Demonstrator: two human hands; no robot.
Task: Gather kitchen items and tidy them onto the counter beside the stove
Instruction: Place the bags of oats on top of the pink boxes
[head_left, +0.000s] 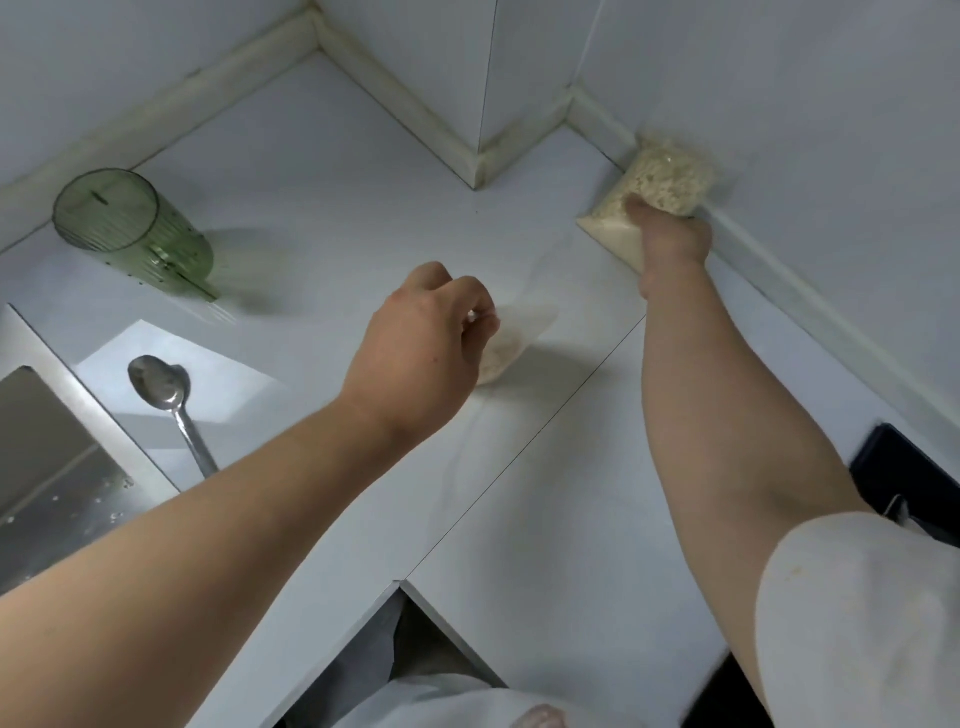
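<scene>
1. Grain bag (660, 179): I read a clear plastic bag with coarse pale flakes in its upper part and finer cream grain lower down. It sits at the far right of the counter (332, 171), against the trim strip (805, 291) at the foot of the wall. The right hand (670, 244) is clamped on it, fingers curled round its lower half. The bag is motion-blurred, so I cannot tell whether its base touches the counter.

2. Small bag (514, 332): a second clear bag with white contents, near the middle of the counter, well apart from the grain bag. The left hand (421, 338) pinches its upper edge between thumb and curled fingers. The bag hangs below and to the right of the knuckles. It is also blurred, and I cannot confirm contact with the surface.

3. Surroundings:
- A thin seam (519, 462) runs diagonally across the counter between the two forearms.
- A green ribbed tumbler (135, 234) stands at the far left, near the wall.
- A metal spoon (166, 395) lies just beside the steel sink (47, 441), bowl facing up, handle toward me.
- The black corner of the stove (909, 483) shows at the right edge, beyond the right forearm.
- A white sleeve (857, 613) covers the right upper arm.
</scene>
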